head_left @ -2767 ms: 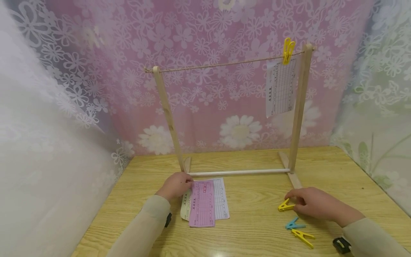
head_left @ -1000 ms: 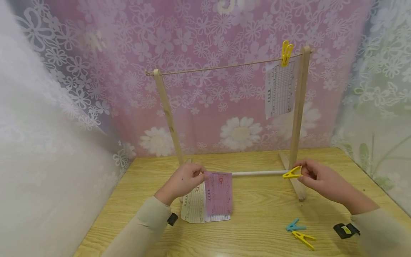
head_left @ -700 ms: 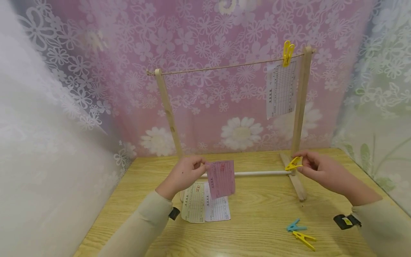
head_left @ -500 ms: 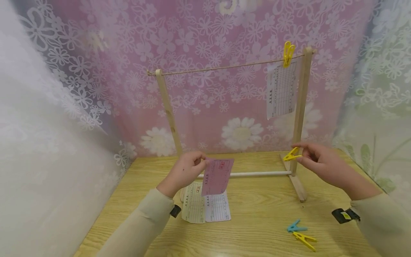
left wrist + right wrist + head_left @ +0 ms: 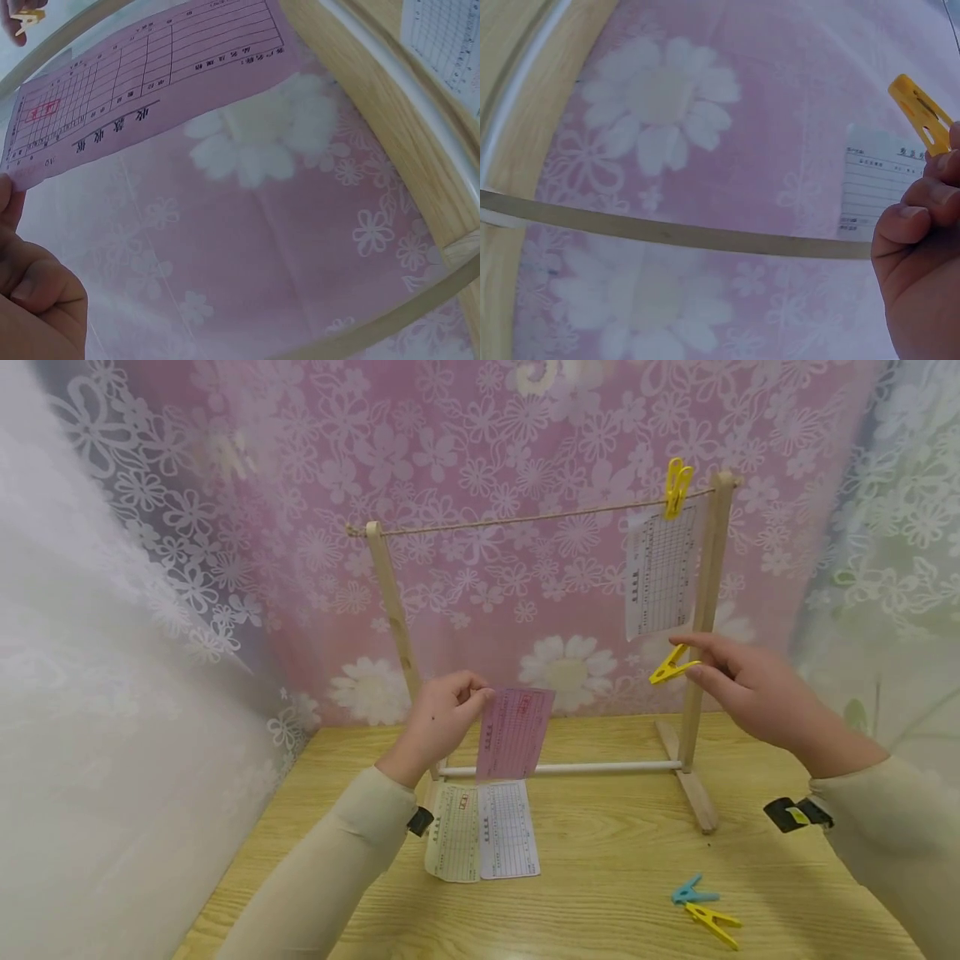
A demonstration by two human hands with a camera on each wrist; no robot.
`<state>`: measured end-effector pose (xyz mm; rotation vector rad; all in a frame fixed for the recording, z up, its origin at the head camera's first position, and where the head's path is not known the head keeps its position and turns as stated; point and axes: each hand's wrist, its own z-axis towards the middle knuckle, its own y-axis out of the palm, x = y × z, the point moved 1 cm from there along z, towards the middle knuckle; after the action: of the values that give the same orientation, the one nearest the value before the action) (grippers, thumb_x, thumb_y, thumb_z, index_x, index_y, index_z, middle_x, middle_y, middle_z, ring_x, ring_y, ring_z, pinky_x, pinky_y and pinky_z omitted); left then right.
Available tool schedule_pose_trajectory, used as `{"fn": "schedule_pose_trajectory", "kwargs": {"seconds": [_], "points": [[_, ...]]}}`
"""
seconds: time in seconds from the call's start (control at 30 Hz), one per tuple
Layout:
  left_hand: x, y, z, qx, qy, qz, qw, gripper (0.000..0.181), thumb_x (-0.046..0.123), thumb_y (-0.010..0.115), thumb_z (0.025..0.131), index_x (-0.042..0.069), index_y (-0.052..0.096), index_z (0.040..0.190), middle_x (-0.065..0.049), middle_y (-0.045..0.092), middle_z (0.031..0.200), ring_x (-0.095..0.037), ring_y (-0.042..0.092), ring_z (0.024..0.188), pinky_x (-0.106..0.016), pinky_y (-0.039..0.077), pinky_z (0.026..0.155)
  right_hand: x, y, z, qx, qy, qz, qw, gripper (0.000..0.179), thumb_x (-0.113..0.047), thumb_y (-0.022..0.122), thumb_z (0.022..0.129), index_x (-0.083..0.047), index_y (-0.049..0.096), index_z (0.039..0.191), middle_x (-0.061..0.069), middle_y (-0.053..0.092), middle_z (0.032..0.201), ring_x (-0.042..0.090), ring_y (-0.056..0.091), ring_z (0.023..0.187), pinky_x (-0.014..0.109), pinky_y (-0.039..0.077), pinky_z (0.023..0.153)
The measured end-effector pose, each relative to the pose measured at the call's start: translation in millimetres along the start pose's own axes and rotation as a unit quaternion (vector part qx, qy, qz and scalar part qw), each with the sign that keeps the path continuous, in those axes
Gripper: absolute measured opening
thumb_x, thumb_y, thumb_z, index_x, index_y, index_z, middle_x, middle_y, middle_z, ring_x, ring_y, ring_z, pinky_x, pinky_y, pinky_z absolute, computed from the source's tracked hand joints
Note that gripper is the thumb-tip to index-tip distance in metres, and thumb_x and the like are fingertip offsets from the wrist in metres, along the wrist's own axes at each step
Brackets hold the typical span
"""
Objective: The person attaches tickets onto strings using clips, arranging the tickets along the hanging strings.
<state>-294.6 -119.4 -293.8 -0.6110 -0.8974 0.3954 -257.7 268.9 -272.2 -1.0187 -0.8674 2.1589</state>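
Note:
My left hand [image 5: 444, 718] pinches a pink receipt slip [image 5: 516, 733] by its upper left corner, and the slip hangs above the table. In the left wrist view the pink slip [image 5: 150, 90] shows printed lines and a red stamp. My right hand [image 5: 765, 693] holds a yellow clothespin [image 5: 670, 667] by its handles, in front of the right post. Above that hand, a white slip [image 5: 660, 572] hangs from the rope [image 5: 525, 519] under another yellow clothespin [image 5: 677, 489]. The rope runs between two wooden posts.
A pale yellow slip [image 5: 453, 835] and a white slip [image 5: 508, 831] lie side by side on the table [image 5: 600, 877]. A blue clothespin [image 5: 693, 891] and a yellow clothespin [image 5: 712, 924] lie at front right. A white rod [image 5: 600, 767] joins the wooden stand's [image 5: 390, 602] feet.
My left hand has picked the pink slip off the other slips and raised it. My right hand has lifted a yellow clothespin from the table up beside the right post.

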Motion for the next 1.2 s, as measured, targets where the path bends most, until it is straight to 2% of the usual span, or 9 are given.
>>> {"fn": "schedule_pose_trajectory", "kwargs": {"seconds": [0.13, 0.33, 0.57, 0.8, 0.9, 1.03, 1.2], "points": [[5.6, -1.0, 10.4, 0.012, -0.003, -0.003, 0.9999, 0.019, 0.033, 0.062, 0.102, 0.017, 0.073, 0.104, 0.0, 0.05, 0.065, -0.013, 0.037, 0.053, -0.03, 0.036, 0.052, -10.6, -5.9, 11.3, 0.004, -0.007, -0.016, 0.9998, 0.043, -0.027, 0.052, 0.108, -0.023, 0.049, 0.15, 0.003, 0.041, 0.067, 0.016, 0.031, 0.044, 0.032, 0.031, 0.042], [15.6, -2.9, 28.2, 0.035, 0.012, -0.016, 0.9992, 0.02, 0.03, 0.062, 0.103, 0.013, 0.073, 0.105, -0.003, 0.046, 0.066, -0.014, 0.037, 0.055, -0.031, 0.037, 0.056, -30.9, -14.2, 30.8, 0.027, -0.038, -0.052, 0.9976, 0.042, -0.025, 0.054, 0.107, -0.017, 0.051, 0.148, 0.002, 0.044, 0.07, 0.016, 0.032, 0.049, 0.031, 0.031, 0.046], [23.9, -3.6, 39.4, 0.031, 0.001, -0.019, 0.9993, 0.022, 0.035, 0.061, 0.103, 0.015, 0.071, 0.102, -0.003, 0.049, 0.067, -0.014, 0.037, 0.053, -0.031, 0.037, 0.055, -52.0, -26.4, 56.1, 0.052, -0.09, -0.079, 0.9914, 0.039, -0.018, 0.057, 0.105, -0.011, 0.054, 0.144, 0.0, 0.045, 0.068, 0.015, 0.034, 0.051, 0.03, 0.032, 0.049], [35.1, -5.0, 56.6, 0.058, 0.024, 0.0, 0.998, 0.024, 0.034, 0.061, 0.103, 0.012, 0.072, 0.099, -0.003, 0.053, 0.068, -0.015, 0.04, 0.055, -0.03, 0.037, 0.055, -78.9, -47.7, 79.6, 0.064, -0.102, -0.111, 0.9865, 0.039, -0.021, 0.057, 0.106, -0.01, 0.055, 0.143, 0.003, 0.046, 0.068, 0.017, 0.033, 0.049, 0.029, 0.032, 0.049], [41.1, -5.6, 65.6, 0.074, 0.022, 0.008, 0.997, 0.025, 0.035, 0.061, 0.103, 0.014, 0.072, 0.098, -0.002, 0.053, 0.068, -0.015, 0.039, 0.056, -0.029, 0.036, 0.054, -89.5, -54.8, 90.9, 0.075, -0.103, -0.133, 0.9829, 0.039, -0.023, 0.055, 0.106, -0.01, 0.055, 0.143, 0.004, 0.047, 0.071, 0.018, 0.034, 0.051, 0.029, 0.031, 0.05], [50.7, -5.8, 77.7, 0.092, 0.023, 0.011, 0.9955, 0.024, 0.036, 0.062, 0.102, 0.015, 0.072, 0.096, -0.001, 0.053, 0.07, -0.014, 0.041, 0.059, -0.029, 0.035, 0.055, -103.6, -64.9, 105.7, 0.095, -0.106, -0.16, 0.9768, 0.036, -0.025, 0.057, 0.105, -0.007, 0.061, 0.137, 0.006, 0.049, 0.078, 0.021, 0.036, 0.062, 0.03, 0.029, 0.056], [63.1, -4.2, 89.3, 0.097, 0.034, 0.005, 0.9947, 0.024, 0.035, 0.062, 0.102, 0.013, 0.07, 0.096, -0.001, 0.053, 0.072, -0.014, 0.043, 0.062, -0.028, 0.037, 0.057, -116.6, -75.2, 119.9, 0.102, -0.106, -0.177, 0.9732, 0.033, -0.02, 0.059, 0.104, -0.002, 0.065, 0.131, 0.011, 0.048, 0.093, 0.026, 0.039, 0.082, 0.036, 0.03, 0.067]]}}
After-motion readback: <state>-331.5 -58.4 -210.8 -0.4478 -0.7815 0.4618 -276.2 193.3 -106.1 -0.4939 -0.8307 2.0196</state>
